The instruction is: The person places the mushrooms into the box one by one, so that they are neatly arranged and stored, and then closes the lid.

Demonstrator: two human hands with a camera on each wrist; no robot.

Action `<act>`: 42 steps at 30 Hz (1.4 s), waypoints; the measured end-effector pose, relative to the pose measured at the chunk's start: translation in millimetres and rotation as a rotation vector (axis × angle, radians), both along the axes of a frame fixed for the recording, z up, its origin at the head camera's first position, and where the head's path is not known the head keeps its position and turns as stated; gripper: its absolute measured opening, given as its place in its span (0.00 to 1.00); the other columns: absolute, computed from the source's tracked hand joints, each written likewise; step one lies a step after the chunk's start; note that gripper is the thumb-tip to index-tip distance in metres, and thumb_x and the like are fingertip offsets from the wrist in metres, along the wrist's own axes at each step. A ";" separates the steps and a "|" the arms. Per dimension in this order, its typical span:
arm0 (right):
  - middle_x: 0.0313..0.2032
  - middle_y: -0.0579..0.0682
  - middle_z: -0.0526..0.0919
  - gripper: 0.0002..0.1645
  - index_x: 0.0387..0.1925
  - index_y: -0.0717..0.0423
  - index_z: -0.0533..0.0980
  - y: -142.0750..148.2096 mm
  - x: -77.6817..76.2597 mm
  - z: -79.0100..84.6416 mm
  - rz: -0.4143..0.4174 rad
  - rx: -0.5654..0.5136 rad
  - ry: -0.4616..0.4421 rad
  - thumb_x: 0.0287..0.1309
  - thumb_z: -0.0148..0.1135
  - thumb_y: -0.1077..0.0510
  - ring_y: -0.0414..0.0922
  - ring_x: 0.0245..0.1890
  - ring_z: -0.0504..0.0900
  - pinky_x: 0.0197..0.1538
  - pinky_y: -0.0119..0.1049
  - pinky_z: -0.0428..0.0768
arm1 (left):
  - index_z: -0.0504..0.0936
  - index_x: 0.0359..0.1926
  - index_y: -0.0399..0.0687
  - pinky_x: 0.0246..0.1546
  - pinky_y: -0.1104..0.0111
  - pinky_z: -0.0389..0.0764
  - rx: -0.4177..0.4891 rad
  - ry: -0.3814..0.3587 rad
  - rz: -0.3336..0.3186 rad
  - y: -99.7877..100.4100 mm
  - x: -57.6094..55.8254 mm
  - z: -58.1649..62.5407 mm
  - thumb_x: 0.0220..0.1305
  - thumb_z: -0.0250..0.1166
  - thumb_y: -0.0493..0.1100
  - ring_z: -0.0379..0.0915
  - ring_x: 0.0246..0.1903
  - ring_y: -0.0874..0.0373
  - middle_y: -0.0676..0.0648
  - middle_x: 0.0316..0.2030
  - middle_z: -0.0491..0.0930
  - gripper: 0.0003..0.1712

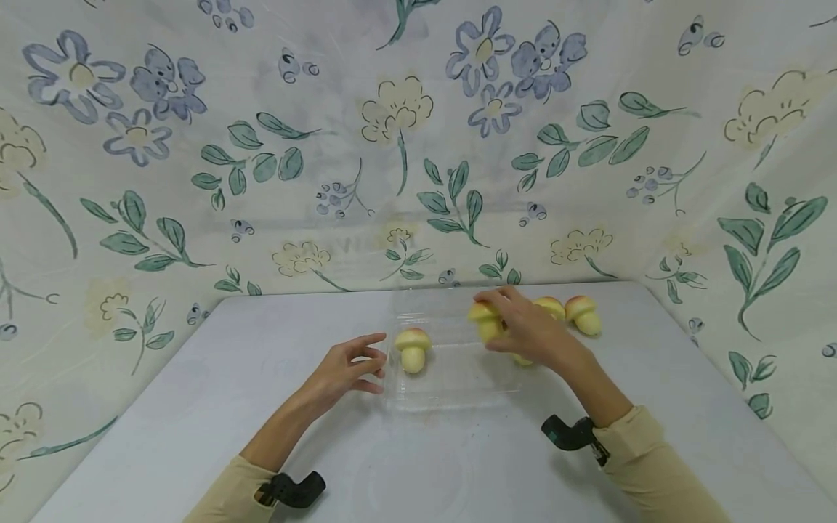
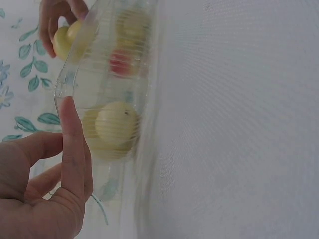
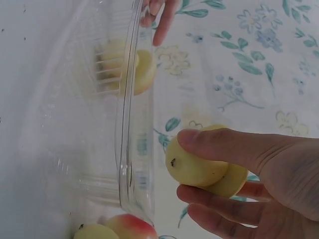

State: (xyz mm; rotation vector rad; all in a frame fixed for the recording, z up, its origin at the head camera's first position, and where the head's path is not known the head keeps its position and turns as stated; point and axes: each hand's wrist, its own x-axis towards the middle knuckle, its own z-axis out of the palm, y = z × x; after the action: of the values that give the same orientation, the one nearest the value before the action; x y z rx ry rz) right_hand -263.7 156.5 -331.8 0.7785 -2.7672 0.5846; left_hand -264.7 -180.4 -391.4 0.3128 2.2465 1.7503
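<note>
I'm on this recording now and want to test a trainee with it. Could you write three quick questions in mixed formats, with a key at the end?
1. Open question: which hand is holding a mushroom-shaped piece?
2. Multiple choice: the walls of the container are A) opaque white, B) transparent, C) black.
3. True or false: the piece already inside sits at the far right end, as the head view shows it.

Key:
1. The right hand, with its thumb and fingers around the piece.
2. B.
3. False: the piece inside sits at the left end, near the left hand.
</note>
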 end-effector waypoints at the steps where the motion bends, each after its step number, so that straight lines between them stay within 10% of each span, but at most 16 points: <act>1: 0.60 0.56 0.71 0.41 0.66 0.48 0.67 -1.3 -0.3 0.0 0.004 -0.003 -0.001 0.50 0.75 0.55 0.50 0.48 0.76 0.50 0.46 0.82 | 0.60 0.73 0.40 0.38 0.62 0.89 -0.001 -0.001 0.001 0.0 0.0 0.2 0.68 0.63 0.39 0.77 0.37 0.58 0.35 0.51 0.72 0.36; 29: 0.57 0.56 0.73 0.41 0.66 0.49 0.67 -40.1 -11.4 -7.1 0.073 -0.062 -0.100 0.51 0.75 0.56 0.46 0.40 0.78 0.43 0.35 0.80 | 0.60 0.73 0.39 0.37 0.63 0.89 0.011 -0.003 0.006 -0.4 1.3 -0.8 0.68 0.62 0.38 0.77 0.37 0.59 0.34 0.51 0.72 0.35; 42: 0.59 0.56 0.73 0.42 0.66 0.47 0.67 -49.4 -12.0 -10.7 0.002 -0.057 -0.141 0.50 0.76 0.52 0.49 0.49 0.76 0.53 0.44 0.81 | 0.61 0.73 0.39 0.37 0.63 0.89 0.001 -0.003 0.011 0.9 1.0 0.4 0.68 0.62 0.38 0.78 0.37 0.58 0.38 0.49 0.73 0.35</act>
State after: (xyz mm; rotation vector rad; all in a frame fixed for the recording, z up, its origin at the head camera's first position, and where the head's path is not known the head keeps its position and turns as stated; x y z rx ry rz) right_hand -275.6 107.1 -342.5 0.7549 -2.8618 0.7430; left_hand -263.7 -179.5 -391.0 0.2987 2.2493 1.7561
